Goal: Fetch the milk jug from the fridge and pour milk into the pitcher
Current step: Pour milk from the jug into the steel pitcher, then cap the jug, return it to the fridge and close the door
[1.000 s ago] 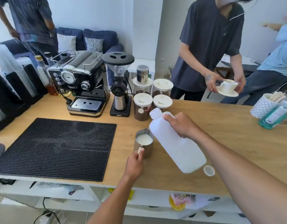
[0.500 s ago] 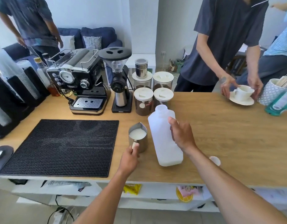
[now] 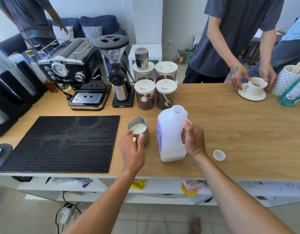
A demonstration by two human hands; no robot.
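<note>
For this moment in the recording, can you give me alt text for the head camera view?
A person's right hand holds an uncapped white milk jug upright on a wooden counter, while the left hand touches a steel pitcher holding milk. The jug's cap lies to the right; an espresso machine, grinder and black mat sit left.

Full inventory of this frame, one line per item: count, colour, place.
translucent white plastic milk jug: 1, upright, uncapped, counter centre
steel milk pitcher: 1, milk inside, left of jug
white round jug cap: 1, counter, right of jug
black rubber bar mat: 1, counter left
black espresso machine: 1, back left
black coffee grinder: 1, beside machine
clear white-lidded canisters: 4, behind pitcher
white cup and saucer: 1, far right
left hand: at pitcher, fingers loosely around it
right hand: gripping jug handle
</note>
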